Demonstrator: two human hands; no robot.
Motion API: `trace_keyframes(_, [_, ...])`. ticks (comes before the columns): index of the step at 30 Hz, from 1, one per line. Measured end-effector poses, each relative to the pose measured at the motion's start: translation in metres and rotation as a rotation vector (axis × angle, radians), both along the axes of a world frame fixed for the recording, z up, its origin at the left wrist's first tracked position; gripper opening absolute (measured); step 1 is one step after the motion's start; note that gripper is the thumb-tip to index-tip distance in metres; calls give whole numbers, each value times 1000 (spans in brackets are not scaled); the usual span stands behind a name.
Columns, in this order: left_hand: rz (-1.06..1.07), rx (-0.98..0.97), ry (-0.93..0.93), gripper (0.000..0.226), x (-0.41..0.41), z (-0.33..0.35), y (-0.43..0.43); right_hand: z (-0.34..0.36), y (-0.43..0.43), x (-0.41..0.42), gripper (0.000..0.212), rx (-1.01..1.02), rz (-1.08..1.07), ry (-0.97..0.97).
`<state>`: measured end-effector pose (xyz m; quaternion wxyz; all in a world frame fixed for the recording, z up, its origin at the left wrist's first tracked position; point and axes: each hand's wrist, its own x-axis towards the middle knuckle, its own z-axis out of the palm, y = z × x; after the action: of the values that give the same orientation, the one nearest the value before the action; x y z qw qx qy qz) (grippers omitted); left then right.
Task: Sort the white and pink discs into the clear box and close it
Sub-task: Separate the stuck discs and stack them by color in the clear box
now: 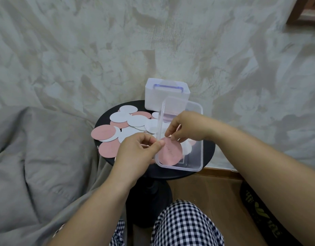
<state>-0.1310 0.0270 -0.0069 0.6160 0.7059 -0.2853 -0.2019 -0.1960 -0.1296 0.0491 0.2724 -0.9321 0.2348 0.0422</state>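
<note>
Standing against a mottled grey-beige plaster wall: one small round black table on a pedestal, over a wooden floor. Grey bedding lies rumpled to its left. A black item with green lettering sits on the floor to the right; what it is cannot be made out. Checked trousers show at the near edge.

On the table, far side: one white lidded box with a blue handle. Left and centre: loose discs, white and pink, overlapping in a flat heap, some reaching the table's left rim.

Right side: the clear box, open, lidless, its near end past the table's front edge. Inside it, a few white discs lie near the middle, and one pink disc sits tilted against the box's left wall.

Left hand: fingers curled, thumb and forefinger pinching the pink disc's upper left edge just at the box's left wall. Right hand: reaching down into the box from above, fingertips pinching the same disc's top edge. Both hands meet over the near-left part of the box, with the loose heap just left of them.
</note>
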Motion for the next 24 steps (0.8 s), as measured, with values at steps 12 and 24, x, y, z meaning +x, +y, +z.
trace_keyframes(12, [15,-37,31,17,1,9,-14,24,-2,-36,20,-21,73,-311])
trace_keyframes(24, [-23,-109,123,18,-26,10,-56,-60,-13,-119,66,498,-280,-778])
